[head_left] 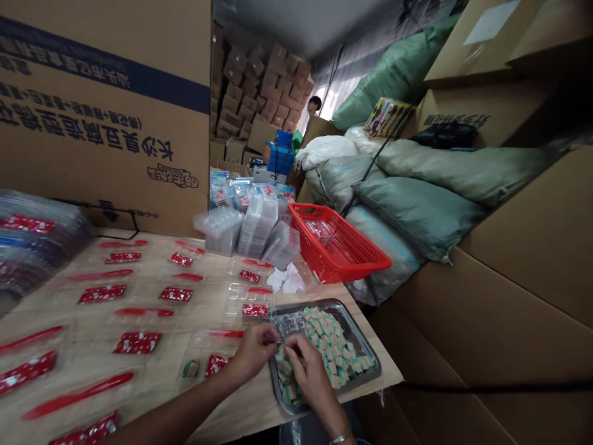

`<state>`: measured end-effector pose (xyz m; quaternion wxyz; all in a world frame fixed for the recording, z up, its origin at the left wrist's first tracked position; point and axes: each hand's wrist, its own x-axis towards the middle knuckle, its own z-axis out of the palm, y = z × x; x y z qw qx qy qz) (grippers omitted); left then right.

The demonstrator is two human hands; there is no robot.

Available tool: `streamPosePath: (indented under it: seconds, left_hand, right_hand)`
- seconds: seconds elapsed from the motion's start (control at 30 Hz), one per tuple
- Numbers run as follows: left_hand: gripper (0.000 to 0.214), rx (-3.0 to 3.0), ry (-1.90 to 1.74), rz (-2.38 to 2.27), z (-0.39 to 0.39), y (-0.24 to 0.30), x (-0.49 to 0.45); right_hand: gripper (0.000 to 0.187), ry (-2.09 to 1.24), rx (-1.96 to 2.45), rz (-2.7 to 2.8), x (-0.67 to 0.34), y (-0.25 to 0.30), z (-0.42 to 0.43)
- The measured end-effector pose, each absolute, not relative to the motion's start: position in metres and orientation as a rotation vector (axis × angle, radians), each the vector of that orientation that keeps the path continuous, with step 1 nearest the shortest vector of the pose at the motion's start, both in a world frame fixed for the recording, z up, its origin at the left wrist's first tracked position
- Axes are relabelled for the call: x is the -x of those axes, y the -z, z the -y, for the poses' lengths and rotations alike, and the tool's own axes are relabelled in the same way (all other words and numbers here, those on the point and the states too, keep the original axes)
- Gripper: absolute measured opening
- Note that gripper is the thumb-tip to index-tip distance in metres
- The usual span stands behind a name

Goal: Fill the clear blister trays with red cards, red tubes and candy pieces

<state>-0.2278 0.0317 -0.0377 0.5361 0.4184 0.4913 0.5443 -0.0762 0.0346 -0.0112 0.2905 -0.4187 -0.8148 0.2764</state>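
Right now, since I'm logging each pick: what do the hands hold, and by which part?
The left hand and right hand both pinch a small item over the metal tray; too small to tell which part the grip takes.

Shiny metal tray (365, 361), glossy red plastic basket (365, 259).
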Motion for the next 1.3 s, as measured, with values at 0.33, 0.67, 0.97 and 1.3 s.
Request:
streamPosePath:
  seconds: [0.33, 0.67, 0.97, 1.3]
  left_hand:
    - [0.021, -0.852, -1.237, -1.011, -0.021, 0.031, 0.248]
    - [0.039, -1.010, -1.343, -1.403, -0.015, 0.014, 0.321]
    - [0.044, -1.360, -1.024, -2.029, -0.037, 0.017, 0.355]
    - [0.039, -1.379, -0.801, -2.092, -0.054, 0.026, 0.356]
  right_hand:
    - [0.015, -0.855, 1.040, 2.028, 0.103, 0.007, -0.035]
    - [0.008, -1.089, 0.981, 2.113, 0.178, 0.005, -0.069]
    - [0.020, -0.755, 1.055, 2.268, 0.227, 0.016, -0.092]
    - [0.023, -0.573, 1.059, 2.422, 0.232, 0.011, -0.088]
